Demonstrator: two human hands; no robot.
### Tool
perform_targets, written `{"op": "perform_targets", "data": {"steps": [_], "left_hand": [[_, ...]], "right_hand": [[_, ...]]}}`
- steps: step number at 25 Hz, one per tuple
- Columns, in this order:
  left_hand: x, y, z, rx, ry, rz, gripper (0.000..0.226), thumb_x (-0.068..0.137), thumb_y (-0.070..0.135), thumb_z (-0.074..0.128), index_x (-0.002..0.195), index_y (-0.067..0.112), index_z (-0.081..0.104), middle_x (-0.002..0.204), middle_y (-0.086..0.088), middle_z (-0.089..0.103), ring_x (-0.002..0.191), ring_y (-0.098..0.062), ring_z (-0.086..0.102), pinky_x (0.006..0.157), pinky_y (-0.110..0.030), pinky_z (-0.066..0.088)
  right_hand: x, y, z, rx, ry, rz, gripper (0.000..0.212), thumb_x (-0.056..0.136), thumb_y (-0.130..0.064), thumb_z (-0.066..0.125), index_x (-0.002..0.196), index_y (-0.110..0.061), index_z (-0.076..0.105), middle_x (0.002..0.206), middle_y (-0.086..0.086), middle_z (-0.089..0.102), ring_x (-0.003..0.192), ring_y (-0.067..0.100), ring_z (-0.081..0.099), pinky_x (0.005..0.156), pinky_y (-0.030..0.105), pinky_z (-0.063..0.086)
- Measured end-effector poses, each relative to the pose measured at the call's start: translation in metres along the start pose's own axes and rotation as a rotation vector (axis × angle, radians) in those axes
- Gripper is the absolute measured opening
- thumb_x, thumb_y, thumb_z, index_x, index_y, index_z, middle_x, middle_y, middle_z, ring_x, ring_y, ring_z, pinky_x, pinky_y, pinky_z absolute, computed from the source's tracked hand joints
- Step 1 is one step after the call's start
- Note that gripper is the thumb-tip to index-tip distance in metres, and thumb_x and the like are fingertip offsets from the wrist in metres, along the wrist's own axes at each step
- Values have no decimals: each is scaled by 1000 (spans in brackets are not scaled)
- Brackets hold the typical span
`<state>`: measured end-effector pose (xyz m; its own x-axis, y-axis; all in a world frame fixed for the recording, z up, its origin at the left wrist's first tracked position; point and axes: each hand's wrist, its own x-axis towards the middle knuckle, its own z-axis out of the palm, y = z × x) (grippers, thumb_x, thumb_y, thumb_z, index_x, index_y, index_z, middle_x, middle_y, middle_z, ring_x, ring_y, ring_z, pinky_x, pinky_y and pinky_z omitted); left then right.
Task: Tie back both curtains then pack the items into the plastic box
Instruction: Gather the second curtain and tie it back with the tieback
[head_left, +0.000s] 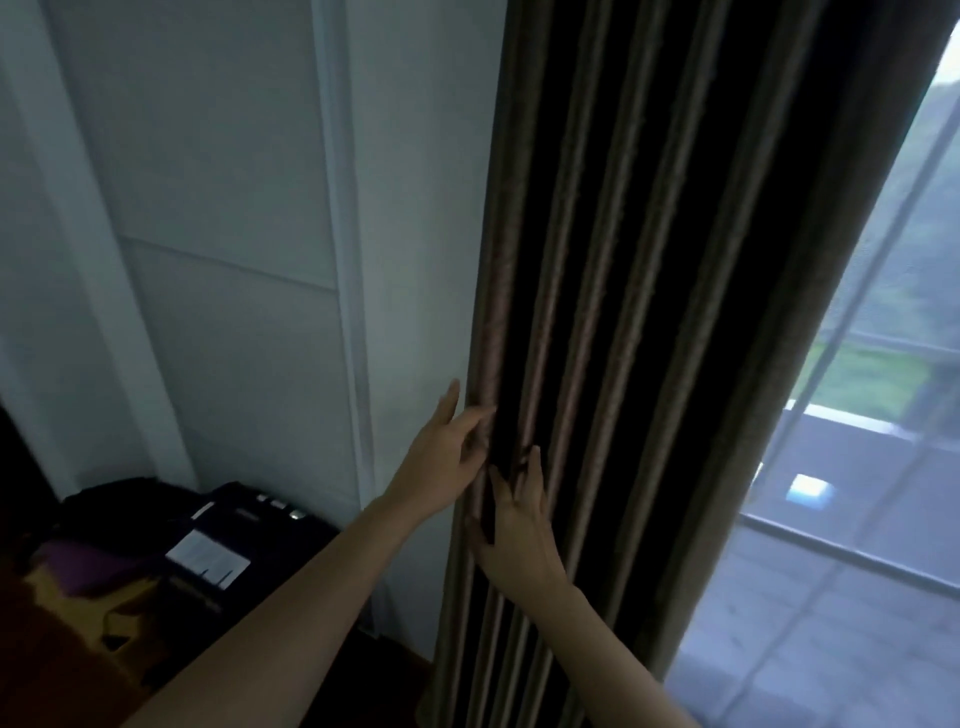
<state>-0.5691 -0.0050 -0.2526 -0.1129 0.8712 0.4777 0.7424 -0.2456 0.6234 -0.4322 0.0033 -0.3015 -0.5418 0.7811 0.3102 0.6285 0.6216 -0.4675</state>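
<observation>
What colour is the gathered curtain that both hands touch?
The pleated fabric curtain is brown; head view.

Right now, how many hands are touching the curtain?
2. The left hand touches the left edge of the curtain; the right hand is just below, fingers between the folds.

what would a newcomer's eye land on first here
The tall dark curtain, gathered in deep vertical folds, fills the middle. Low on its left side both hands touch the folds, the left hand at the outer edge, the right hand just below. A bright window glows to the right.
</observation>
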Motion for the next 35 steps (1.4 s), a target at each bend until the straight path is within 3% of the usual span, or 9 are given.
{"op": "perform_targets", "data": {"steps": [4,6,11,14,18,20,24,29,35], "left_hand": [[60,-8,-2,-37,10,93,43,89,13,59,131,20,51,157,-12,14,129,-15,41,106,-21,35],[81,-14,-9,-11,70,77,42,86,5,57,125,19,56,147,-19,34,118,-26,53,98,-25,42],[85,-45,-22,37,-129,145,45,81,-10,50,119,10,65,117,-17,65,103,-28,64,86,-11,37],[86,-67,-38,-9,105,-31,45,83,-5,52,123,13,62,118,-16,66,103,-25,64,88,-9,36],[68,-73,-41,-30,-174,139,48,81,-4,56,123,20,62,98,-13,71,70,-23,62,70,-17,46],[64,-76,-42,-11,-208,107,50,81,-4,56,124,20,61,108,-11,70,79,-22,65,78,-19,47],[56,-74,-35,-21,-379,80,60,83,-8,49,134,25,51,64,-2,55,44,-3,41,51,-12,35],[53,-71,-15,68,-436,83,60,85,-9,44,139,17,43,71,-11,61,56,-11,52,62,-16,40],[52,-60,-5,77,-493,167,23,83,-10,45,90,6,61,58,3,48,54,-13,49,59,-23,37]], "right_hand": [[38,-14,-17,-13,83,119,73,91,-32,53,150,-17,14,154,21,-11,143,38,6,118,40,18],[56,-21,-32,-25,143,163,72,90,-33,53,149,-13,17,153,23,-2,141,39,15,116,41,21],[70,-30,-32,10,79,337,74,94,-34,49,149,-7,9,156,19,-1,140,35,23,111,33,26],[55,-23,-8,19,-88,363,76,95,-33,50,150,-7,4,157,16,-2,139,33,27,106,30,32],[41,-8,18,15,-188,390,76,94,-30,50,149,-7,3,158,12,-5,138,29,30,104,27,33],[34,-2,27,7,-222,366,76,94,-26,50,149,-6,3,158,11,-5,136,29,34,104,25,33],[27,11,37,22,-325,345,78,93,-22,50,150,-10,-2,158,9,-11,133,26,39,101,23,36],[15,28,64,20,-454,265,83,90,-20,52,150,-16,-5,158,3,-13,127,27,44,101,37,44],[16,38,86,-46,-487,200,77,91,-21,48,150,-9,-1,158,7,-17,133,35,37,104,39,41]]}}
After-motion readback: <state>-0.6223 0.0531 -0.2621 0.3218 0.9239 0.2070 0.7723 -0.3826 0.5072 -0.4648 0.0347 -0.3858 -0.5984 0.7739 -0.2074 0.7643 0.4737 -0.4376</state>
